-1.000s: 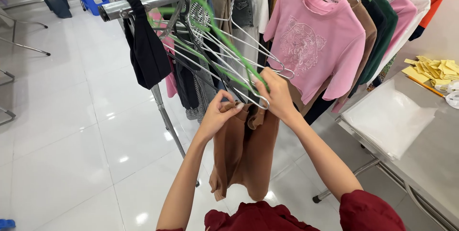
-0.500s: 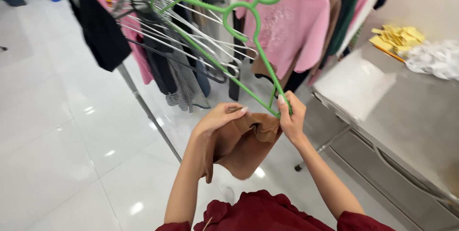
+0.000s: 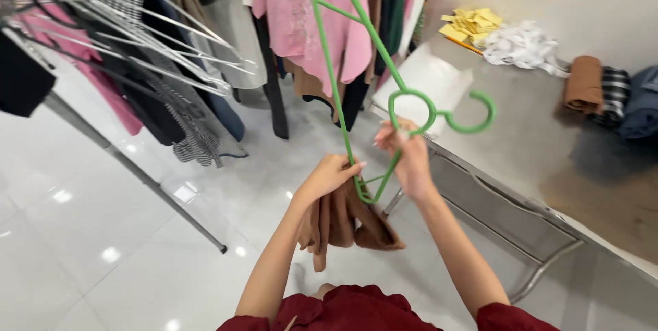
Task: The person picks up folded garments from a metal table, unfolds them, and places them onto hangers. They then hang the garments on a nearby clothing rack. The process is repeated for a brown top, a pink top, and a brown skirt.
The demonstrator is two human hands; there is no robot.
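Head view: the right hand [image 3: 411,160] pinches the green hanger [image 3: 356,64] just below its hook, its long axis slanting up and away towards the rack. The left hand [image 3: 329,175] grips the brown garment [image 3: 343,225] bunched at the hanger's lower corner, beside the table [image 3: 521,146].

Sleeves: short, dark red, ending above the elbows
Top: dark red fabric, creased, near edge of view
Forearms: bare
Left hand [image 3: 329,177]: bare, no glove or ring
Right hand [image 3: 410,160]: bare, no glove
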